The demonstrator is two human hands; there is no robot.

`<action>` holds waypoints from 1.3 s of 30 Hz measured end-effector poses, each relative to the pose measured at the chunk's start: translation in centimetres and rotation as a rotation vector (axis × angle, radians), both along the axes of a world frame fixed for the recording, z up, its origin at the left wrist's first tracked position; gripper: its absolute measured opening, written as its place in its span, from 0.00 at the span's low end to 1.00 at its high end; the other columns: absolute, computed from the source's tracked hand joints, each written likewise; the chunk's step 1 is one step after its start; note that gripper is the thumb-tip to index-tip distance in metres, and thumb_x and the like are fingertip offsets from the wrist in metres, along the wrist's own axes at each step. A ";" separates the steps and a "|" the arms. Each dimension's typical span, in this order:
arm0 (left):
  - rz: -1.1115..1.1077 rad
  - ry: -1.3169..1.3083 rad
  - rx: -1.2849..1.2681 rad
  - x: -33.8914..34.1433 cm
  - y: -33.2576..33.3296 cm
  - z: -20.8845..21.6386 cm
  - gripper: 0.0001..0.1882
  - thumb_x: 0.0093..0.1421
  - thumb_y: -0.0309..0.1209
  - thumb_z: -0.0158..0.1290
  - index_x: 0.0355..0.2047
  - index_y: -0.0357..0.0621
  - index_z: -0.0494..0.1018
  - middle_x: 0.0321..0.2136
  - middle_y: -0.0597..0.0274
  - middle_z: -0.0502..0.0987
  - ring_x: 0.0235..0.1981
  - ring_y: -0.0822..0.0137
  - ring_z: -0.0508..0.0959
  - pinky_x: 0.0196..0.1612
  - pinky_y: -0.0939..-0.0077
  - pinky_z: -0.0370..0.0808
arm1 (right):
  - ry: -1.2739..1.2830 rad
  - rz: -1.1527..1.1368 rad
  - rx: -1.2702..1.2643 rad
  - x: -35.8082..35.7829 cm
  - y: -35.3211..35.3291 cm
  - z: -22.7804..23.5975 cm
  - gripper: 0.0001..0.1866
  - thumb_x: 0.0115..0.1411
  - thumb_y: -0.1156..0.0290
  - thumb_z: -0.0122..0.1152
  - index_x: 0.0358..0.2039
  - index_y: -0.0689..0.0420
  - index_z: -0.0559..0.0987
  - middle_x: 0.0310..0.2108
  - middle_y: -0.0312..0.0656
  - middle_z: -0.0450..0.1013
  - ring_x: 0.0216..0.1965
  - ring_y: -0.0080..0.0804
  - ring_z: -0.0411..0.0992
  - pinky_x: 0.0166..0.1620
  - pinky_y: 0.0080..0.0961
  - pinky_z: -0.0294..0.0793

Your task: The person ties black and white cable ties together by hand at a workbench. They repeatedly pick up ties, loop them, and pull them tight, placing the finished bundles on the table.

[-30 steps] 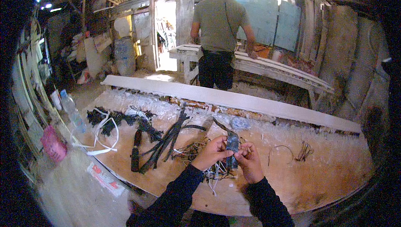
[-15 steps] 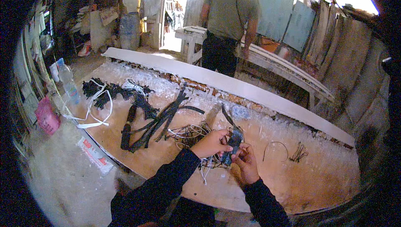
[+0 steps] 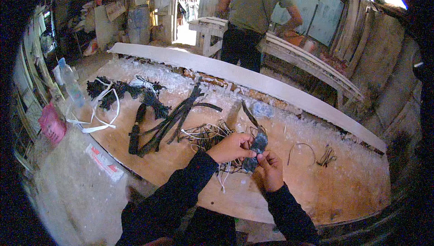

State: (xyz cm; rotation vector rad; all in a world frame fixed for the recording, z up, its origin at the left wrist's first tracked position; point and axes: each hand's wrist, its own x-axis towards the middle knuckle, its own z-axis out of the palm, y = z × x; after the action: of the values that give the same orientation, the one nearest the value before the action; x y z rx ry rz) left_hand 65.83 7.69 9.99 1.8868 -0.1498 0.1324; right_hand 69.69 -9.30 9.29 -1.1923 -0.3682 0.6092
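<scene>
A flat, dark blue-grey piece (image 3: 259, 140) is held over the worktable (image 3: 312, 191), its exact kind unclear. My left hand (image 3: 233, 148) pinches its left edge with thumb and fingers. On the opposite side my right hand (image 3: 271, 170) is closed on it, the fingertips of both hands nearly meeting. From its upper end a narrow black strip (image 3: 249, 114) runs away from me. Just left of my hands lies a tangle of thin dark and white cords (image 3: 205, 134), partly hidden by my left hand.
Black strips (image 3: 174, 121), a dark roll (image 3: 134, 139), bundled black cords (image 3: 108, 93) and a white band (image 3: 118, 108) lie on the left. A small cord bundle (image 3: 326, 156) lies on the right. A white raised board (image 3: 253, 76) edges the far side; beyond it stands a person (image 3: 248, 11).
The dark piece has tilted and shifted slightly, with my right hand's fingertips moving up toward my left thumb. The person beyond the table has bent an arm outward.
</scene>
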 end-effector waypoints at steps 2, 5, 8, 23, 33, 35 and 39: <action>0.015 0.016 -0.036 -0.2 -0.1 0.3 0.12 0.49 0.32 0.57 0.28 0.38 0.69 0.19 0.66 0.70 0.21 0.78 0.71 0.22 0.81 0.69 | -0.060 -0.030 0.034 -0.2 0.4 -0.2 0.06 0.56 0.71 0.51 0.23 0.54 0.69 0.18 0.31 0.64 0.17 0.18 0.59 0.19 0.17 0.57; -0.004 0.019 -0.119 -0.2 -0.2 0.4 0.12 0.49 0.33 0.57 0.27 0.37 0.68 0.19 0.66 0.70 0.20 0.77 0.71 0.21 0.81 0.69 | -0.100 -0.039 0.006 -0.2 0.3 -0.1 0.06 0.56 0.69 0.51 0.23 0.53 0.68 0.15 0.29 0.62 0.12 0.16 0.55 0.13 0.16 0.53; -0.001 0.019 -0.121 -0.3 -0.3 0.3 0.13 0.49 0.34 0.56 0.27 0.37 0.68 0.19 0.66 0.70 0.20 0.77 0.71 0.21 0.81 0.69 | -0.036 -0.045 0.013 -0.2 0.1 0.2 0.06 0.56 0.71 0.52 0.23 0.56 0.69 0.20 0.32 0.66 0.21 0.19 0.61 0.25 0.16 0.59; 0.006 -0.026 -0.112 -0.3 -0.9 0.5 0.14 0.51 0.36 0.55 0.29 0.37 0.68 0.23 0.64 0.72 0.27 0.75 0.71 0.33 0.79 0.69 | -0.178 -0.042 -0.004 0.5 -0.2 -0.4 0.05 0.54 0.75 0.52 0.22 0.55 0.69 0.18 0.31 0.65 0.16 0.16 0.59 0.17 0.14 0.57; 0.086 0.019 0.101 -0.6 -1.2 0.7 0.15 0.48 0.37 0.56 0.23 0.36 0.68 0.19 0.58 0.72 0.23 0.75 0.71 0.28 0.75 0.68 | -0.166 -0.095 -0.092 0.0 -0.5 0.8 0.03 0.50 0.82 0.50 0.24 0.62 0.72 0.21 0.33 0.69 0.23 0.19 0.66 0.29 0.15 0.65; 0.108 -0.034 0.138 -0.6 -1.3 0.5 0.16 0.48 0.38 0.56 0.23 0.36 0.68 0.18 0.56 0.72 0.22 0.72 0.71 0.27 0.74 0.68 | -0.145 -0.099 -0.074 -0.1 -0.5 0.9 0.03 0.50 0.82 0.50 0.23 0.61 0.72 0.21 0.34 0.69 0.23 0.19 0.66 0.28 0.15 0.66; 0.135 -0.111 0.211 -0.4 -1.4 0.2 0.17 0.47 0.39 0.56 0.22 0.35 0.68 0.16 0.54 0.71 0.19 0.66 0.72 0.25 0.70 0.69 | -0.228 -0.103 -0.128 -0.1 -0.5 0.8 0.03 0.51 0.80 0.51 0.22 0.61 0.72 0.21 0.34 0.69 0.21 0.20 0.66 0.26 0.16 0.66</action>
State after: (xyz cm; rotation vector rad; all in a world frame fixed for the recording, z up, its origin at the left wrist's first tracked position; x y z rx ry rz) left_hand 65.38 6.25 10.19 2.1007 -0.1156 0.3247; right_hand 69.63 -9.78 10.06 -1.3998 -0.4619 0.4127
